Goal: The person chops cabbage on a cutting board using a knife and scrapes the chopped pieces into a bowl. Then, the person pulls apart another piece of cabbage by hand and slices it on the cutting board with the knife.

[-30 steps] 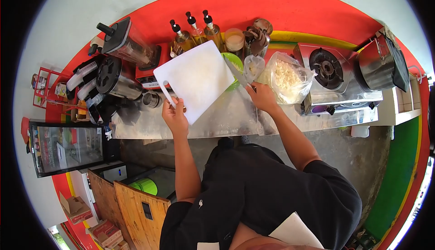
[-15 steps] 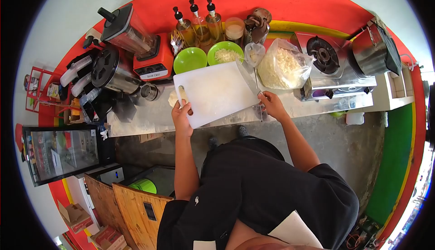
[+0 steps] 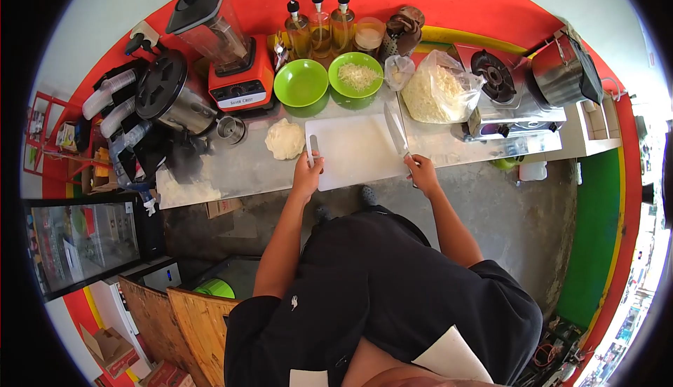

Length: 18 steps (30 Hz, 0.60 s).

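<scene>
A white cutting board lies at the front of the metal counter, level or nearly so. My left hand is closed on its left end, at the handle slot. A knife is gripped by its handle in my right hand, with the blade pointing away from me along the board's right edge. Just left of the board sits a pale lump of dough. Behind the board stand an empty green bowl and a second green bowl with shredded pale food.
A clear bag of shredded food and a small bag stand right of the bowls. Further right are a gas stove and a pot. A red blender, metal cup and pump bottles stand left and behind.
The cutting board has come down from a raised, tilted position to the counter, uncovering the dough. My right hand still holds the knife. The camera view has shifted slightly.
</scene>
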{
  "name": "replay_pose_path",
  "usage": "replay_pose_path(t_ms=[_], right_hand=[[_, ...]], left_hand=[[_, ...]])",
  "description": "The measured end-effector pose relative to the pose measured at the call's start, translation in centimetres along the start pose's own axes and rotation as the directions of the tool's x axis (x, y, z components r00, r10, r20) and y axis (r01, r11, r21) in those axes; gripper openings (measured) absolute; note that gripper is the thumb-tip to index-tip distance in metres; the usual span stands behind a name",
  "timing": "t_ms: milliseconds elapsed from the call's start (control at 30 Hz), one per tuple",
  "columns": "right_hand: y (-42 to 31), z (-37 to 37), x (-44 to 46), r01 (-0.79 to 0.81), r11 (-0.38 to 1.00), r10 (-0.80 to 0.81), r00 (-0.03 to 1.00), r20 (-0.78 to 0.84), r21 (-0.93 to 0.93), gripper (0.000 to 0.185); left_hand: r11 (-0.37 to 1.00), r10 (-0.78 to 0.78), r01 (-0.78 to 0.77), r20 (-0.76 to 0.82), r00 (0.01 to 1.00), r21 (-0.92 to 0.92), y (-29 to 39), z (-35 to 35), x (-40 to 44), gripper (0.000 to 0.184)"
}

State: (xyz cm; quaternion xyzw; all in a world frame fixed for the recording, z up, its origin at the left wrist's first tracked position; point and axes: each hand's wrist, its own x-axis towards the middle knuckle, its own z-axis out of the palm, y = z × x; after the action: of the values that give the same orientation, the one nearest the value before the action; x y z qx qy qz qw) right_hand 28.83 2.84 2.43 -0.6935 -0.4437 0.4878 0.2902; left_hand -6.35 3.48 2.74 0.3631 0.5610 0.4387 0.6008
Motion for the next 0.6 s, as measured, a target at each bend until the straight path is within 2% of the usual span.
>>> replay_pose_path(t_ms=[67,100,167,200,267,300,333,367,400,467,500,567,600], right_hand=[[0.0,0.9,0.2,0.009,0.999,-0.011,0.999,-0.039,-0.044,0.037],[-0.2,1.3,0.3,0.007,0.999,-0.009,0.999,-0.050,-0.044,0.037],[-0.5,1.9,0.4,0.016,0.999,-0.022,0.992,-0.122,-0.052,0.038],[-0.1,2.1,1.0,0.013,0.998,-0.020,0.990,-0.137,-0.054,0.038],[1.5,2.3,2.4,0.116,0.940,-0.189,0.960,-0.207,-0.320,0.041],[1.0,2.5,2.4,0.113,0.942,-0.192,0.953,-0.232,-0.316,0.039],[0.6,2.6,2.4,0.105,0.943,-0.188,0.951,-0.247,-0.316,0.039],[0.3,2.7,2.4,0.158,0.900,-0.280,0.923,-0.262,-0.406,0.037],[0.1,2.8,2.5,0.202,0.846,-0.369,0.890,-0.268,-0.494,0.036],[-0.3,3.2,2.5,0.174,0.880,-0.323,0.902,-0.288,-0.441,0.034],[-0.6,3.4,2.5,0.161,0.864,-0.329,0.897,-0.294,-0.477,0.034],[-1.8,3.8,2.0,0.111,0.814,-0.334,0.892,-0.304,-0.570,0.031],[-2.0,4.0,2.0,0.107,0.816,-0.333,0.890,-0.311,-0.569,0.031]], left_hand=[[0.987,0.006,0.004,-0.066,0.998,0.164,-0.7,-0.2,0.8,0.029],[0.987,0.007,0.002,-0.055,0.998,0.163,-1.8,-0.5,1.4,0.029],[0.927,0.101,-0.068,-0.071,0.992,0.368,-3.8,-1.2,2.7,0.045],[0.928,0.101,-0.074,-0.057,0.993,0.364,-3.6,-1.0,2.7,0.045],[0.823,0.242,-0.205,0.000,0.970,0.530,-3.1,-0.4,2.5,0.058],[0.823,0.242,-0.213,0.014,0.970,0.526,-3.5,-0.3,2.7,0.058],[0.731,0.281,-0.217,0.005,0.960,0.647,-4.0,-0.2,3.1,0.062],[0.620,0.321,-0.212,0.002,0.947,0.755,-4.5,0.0,3.4,0.065],[0.618,0.320,-0.224,0.019,0.947,0.754,-4.5,0.2,3.4,0.065],[0.423,0.335,-0.150,0.000,0.942,0.894,-4.7,0.8,3.5,0.066],[0.420,0.335,-0.163,0.015,0.942,0.893,-4.3,1.4,3.3,0.066],[0.417,0.255,-0.042,-0.073,0.964,0.908,-3.1,2.7,2.6,0.065],[0.416,0.257,-0.049,-0.066,0.964,0.908,-3.0,2.9,2.6,0.065]])
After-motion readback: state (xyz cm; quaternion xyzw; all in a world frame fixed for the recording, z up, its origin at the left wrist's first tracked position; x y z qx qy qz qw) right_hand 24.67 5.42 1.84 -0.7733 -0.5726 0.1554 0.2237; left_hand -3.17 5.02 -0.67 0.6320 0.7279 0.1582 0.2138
